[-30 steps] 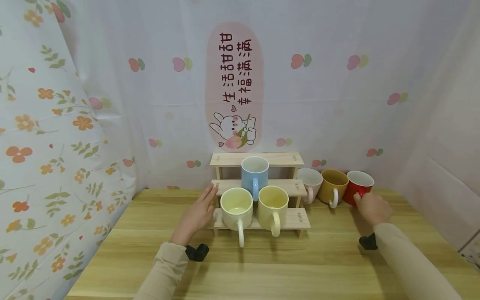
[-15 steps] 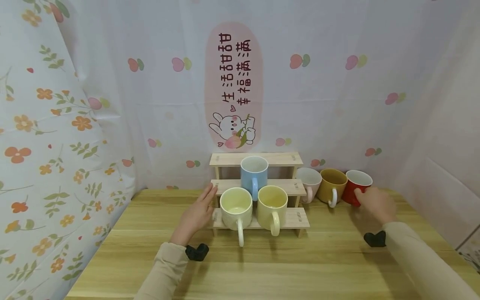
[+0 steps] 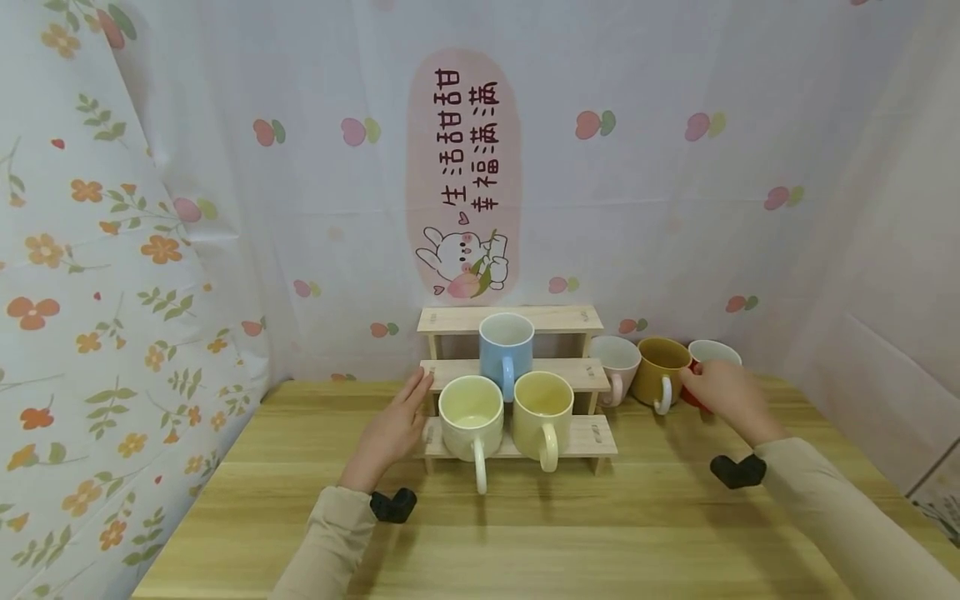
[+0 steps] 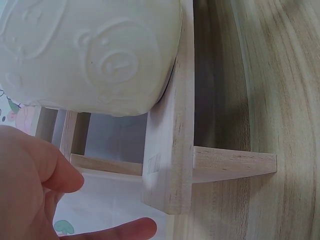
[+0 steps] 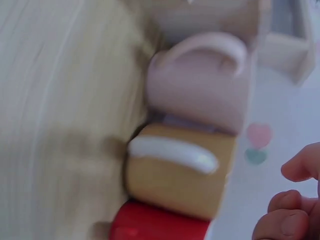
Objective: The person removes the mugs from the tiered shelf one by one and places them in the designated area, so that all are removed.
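My left hand [image 3: 392, 437] is at the left end of a three-tier wooden stand [image 3: 596, 437], its fingers extended. In the left wrist view its thumb and a finger are apart and grip nothing. On the bottom tier sit a pale green mug [image 3: 471, 417] and a yellow mug [image 3: 536, 425]; a blue mug [image 3: 501, 354] is on the middle tier. My right hand [image 3: 731, 400] hovers in front of the red mug [image 5: 155, 225], partly hiding it, with fingertips near the brown mug [image 3: 651, 379]. The right wrist view shows its fingers loosely bent, holding nothing.
A pale pink mug [image 3: 611, 367] stands at the right end of the stand, left of the brown mug. All stand on a wood-grain table [image 3: 600, 533]. A patterned cloth [image 3: 645, 208] hangs behind, and a floral cloth [image 3: 90, 350] hangs at the left.
My right hand has moved from the red mug's right side leftward across its front, toward the brown mug. My left hand keeps its place. The view has shifted slightly.
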Action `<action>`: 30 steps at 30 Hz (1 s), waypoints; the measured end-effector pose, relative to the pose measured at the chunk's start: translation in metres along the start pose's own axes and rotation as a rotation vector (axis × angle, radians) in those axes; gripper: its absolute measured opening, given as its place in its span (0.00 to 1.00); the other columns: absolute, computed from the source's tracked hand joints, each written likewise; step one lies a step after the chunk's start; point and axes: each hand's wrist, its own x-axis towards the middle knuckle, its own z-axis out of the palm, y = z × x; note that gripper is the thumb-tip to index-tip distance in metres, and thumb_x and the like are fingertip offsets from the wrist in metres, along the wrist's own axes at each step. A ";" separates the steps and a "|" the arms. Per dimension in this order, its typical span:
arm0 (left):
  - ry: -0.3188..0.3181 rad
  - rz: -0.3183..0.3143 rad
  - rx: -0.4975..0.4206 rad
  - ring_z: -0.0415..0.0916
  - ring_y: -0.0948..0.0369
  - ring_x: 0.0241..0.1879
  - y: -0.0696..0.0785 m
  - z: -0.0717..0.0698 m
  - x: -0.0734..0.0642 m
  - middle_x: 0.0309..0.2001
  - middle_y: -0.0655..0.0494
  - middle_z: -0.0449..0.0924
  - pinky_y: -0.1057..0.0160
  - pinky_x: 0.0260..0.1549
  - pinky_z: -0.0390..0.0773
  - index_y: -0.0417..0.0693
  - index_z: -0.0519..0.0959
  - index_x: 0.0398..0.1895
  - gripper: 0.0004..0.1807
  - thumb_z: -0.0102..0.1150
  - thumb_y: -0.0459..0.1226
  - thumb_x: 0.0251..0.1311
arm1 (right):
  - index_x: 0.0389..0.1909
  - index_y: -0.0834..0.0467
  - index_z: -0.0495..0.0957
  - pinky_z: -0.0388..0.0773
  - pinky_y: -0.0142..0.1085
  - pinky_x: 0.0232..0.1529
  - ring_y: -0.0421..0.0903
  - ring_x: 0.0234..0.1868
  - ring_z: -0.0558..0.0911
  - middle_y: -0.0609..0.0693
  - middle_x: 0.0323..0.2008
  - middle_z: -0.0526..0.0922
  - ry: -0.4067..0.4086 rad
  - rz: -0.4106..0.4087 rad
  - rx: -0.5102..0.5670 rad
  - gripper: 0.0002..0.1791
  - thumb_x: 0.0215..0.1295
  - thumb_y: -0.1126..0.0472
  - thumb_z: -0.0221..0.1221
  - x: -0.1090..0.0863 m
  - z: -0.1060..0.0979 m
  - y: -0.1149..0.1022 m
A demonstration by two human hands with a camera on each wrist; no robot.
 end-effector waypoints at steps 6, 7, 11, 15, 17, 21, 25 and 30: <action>-0.003 0.017 0.005 0.79 0.47 0.44 0.001 -0.001 0.001 0.76 0.51 0.49 0.58 0.23 0.72 0.50 0.56 0.74 0.32 0.44 0.32 0.66 | 0.11 0.53 0.66 0.61 0.35 0.14 0.45 0.09 0.70 0.47 0.08 0.68 -0.066 -0.014 0.078 0.27 0.69 0.48 0.39 -0.005 -0.010 -0.023; -0.006 0.016 0.005 0.79 0.47 0.43 0.001 -0.001 0.001 0.76 0.51 0.49 0.59 0.22 0.71 0.50 0.55 0.74 0.33 0.45 0.32 0.66 | 0.11 0.54 0.66 0.62 0.35 0.14 0.45 0.08 0.70 0.47 0.08 0.68 -0.076 -0.018 0.080 0.27 0.70 0.48 0.38 -0.005 -0.011 -0.026; -0.017 0.014 0.000 0.78 0.46 0.49 0.001 0.000 0.001 0.76 0.52 0.47 0.57 0.25 0.73 0.50 0.55 0.75 0.33 0.45 0.32 0.66 | 0.12 0.53 0.64 0.61 0.35 0.16 0.44 0.08 0.68 0.46 0.08 0.66 -0.077 -0.041 0.075 0.26 0.70 0.49 0.39 -0.006 -0.014 -0.034; -0.021 0.014 0.002 0.75 0.45 0.56 0.001 0.000 0.002 0.76 0.52 0.47 0.52 0.32 0.76 0.51 0.54 0.75 0.33 0.45 0.33 0.66 | 0.09 0.52 0.58 0.54 0.33 0.17 0.40 0.11 0.58 0.43 0.09 0.59 -0.041 -0.065 0.046 0.25 0.68 0.51 0.41 -0.006 -0.021 -0.042; -0.023 0.015 0.005 0.74 0.45 0.56 0.001 -0.001 0.003 0.76 0.52 0.47 0.51 0.33 0.77 0.51 0.54 0.75 0.33 0.44 0.33 0.66 | 0.09 0.51 0.57 0.53 0.33 0.18 0.40 0.13 0.55 0.43 0.10 0.57 -0.030 -0.070 0.035 0.25 0.67 0.51 0.41 -0.006 -0.025 -0.049; -0.023 0.019 0.008 0.71 0.44 0.59 0.001 -0.003 0.003 0.76 0.50 0.47 0.48 0.36 0.77 0.49 0.54 0.75 0.33 0.44 0.32 0.66 | 0.11 0.52 0.57 0.55 0.34 0.18 0.41 0.13 0.58 0.44 0.11 0.57 -0.030 -0.060 0.060 0.25 0.69 0.49 0.41 -0.008 -0.035 -0.065; -0.024 0.023 0.016 0.72 0.44 0.59 0.001 -0.004 0.003 0.76 0.49 0.47 0.50 0.33 0.76 0.48 0.54 0.75 0.33 0.44 0.31 0.66 | 0.12 0.51 0.55 0.54 0.34 0.18 0.41 0.12 0.56 0.44 0.10 0.55 -0.008 -0.094 0.070 0.24 0.70 0.50 0.41 -0.009 -0.038 -0.082; -0.026 0.020 0.017 0.70 0.44 0.61 0.000 -0.002 0.002 0.76 0.49 0.47 0.48 0.36 0.77 0.48 0.54 0.75 0.33 0.43 0.31 0.66 | 0.10 0.50 0.54 0.48 0.32 0.19 0.40 0.15 0.51 0.43 0.11 0.53 0.035 -0.168 0.044 0.24 0.67 0.54 0.44 -0.011 -0.037 -0.103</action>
